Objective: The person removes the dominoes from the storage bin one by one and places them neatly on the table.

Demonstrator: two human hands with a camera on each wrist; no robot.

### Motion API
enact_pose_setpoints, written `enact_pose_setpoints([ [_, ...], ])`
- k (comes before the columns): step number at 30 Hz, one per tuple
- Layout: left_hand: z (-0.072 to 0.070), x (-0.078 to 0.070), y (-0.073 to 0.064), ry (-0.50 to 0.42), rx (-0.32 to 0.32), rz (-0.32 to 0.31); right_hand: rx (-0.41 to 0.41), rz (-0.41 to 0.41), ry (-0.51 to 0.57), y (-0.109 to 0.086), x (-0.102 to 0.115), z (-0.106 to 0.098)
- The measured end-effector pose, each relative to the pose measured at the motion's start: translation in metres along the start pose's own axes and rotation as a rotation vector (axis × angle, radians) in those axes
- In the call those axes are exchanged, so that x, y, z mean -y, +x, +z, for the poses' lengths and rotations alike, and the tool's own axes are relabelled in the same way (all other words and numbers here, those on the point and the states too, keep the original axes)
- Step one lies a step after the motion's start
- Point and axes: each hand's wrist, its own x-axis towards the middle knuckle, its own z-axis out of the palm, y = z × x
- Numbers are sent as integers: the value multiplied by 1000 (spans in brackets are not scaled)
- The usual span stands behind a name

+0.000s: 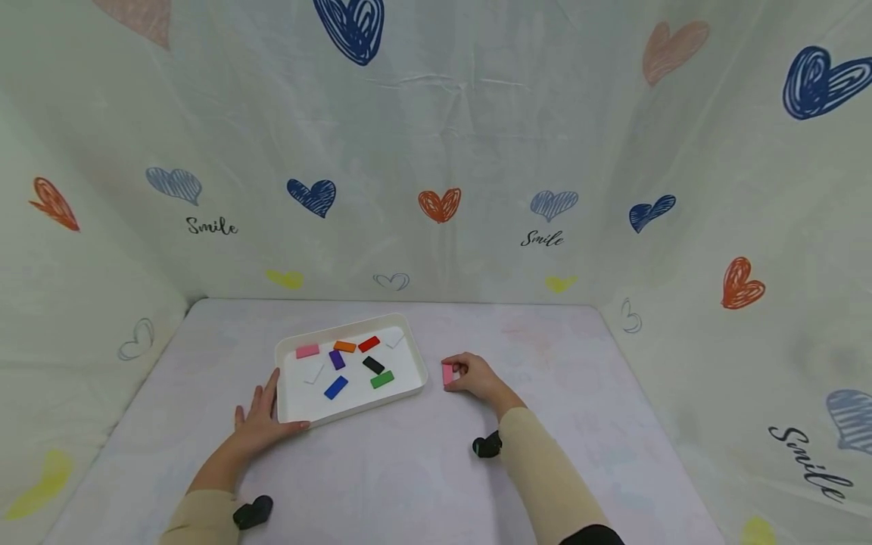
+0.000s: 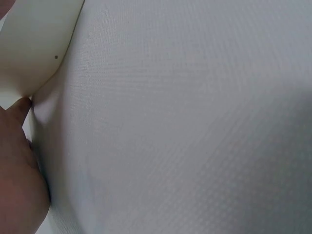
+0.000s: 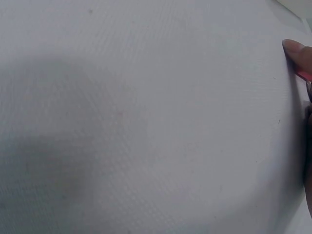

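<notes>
A white rectangular tray [image 1: 368, 409] lies slightly tilted across the table, left of the middle. My left hand [image 1: 257, 433] is at its near left corner, fingers spread, with the thumb touching the front edge and a fingertip at the left side. In the left wrist view, a digit meets the tray's wall [image 2: 36, 44]. Right of the tray, my right hand [image 1: 478, 377] holds a pink block [image 1: 447, 374] between thumb and fingers at the tabletop. The right wrist view shows only a sliver of the pink block [image 3: 304, 75] under the fingers.
Several flat blocks lie scattered in the tray, among them pink [image 1: 307, 351], purple [image 1: 337, 359], orange [image 1: 344, 347], red [image 1: 369, 344], black [image 1: 373, 365], green [image 1: 382, 379], blue [image 1: 336, 387] and white [image 1: 313, 373]. A heart-printed curtain [image 1: 490, 257] surrounds the white-covered table [image 1: 381, 484].
</notes>
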Motion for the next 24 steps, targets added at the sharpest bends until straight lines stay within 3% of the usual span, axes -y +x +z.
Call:
enact_pose_setpoints([
  [13, -1, 0, -1, -12, 7, 9, 6, 10, 3, 1, 1, -1],
  [19, 1, 0, 0, -4, 8, 1, -48, -6, 99, 0, 5, -5],
  [24, 0, -2, -2, 4, 11, -15, -98, -68, 201, -2, 30, -2],
])
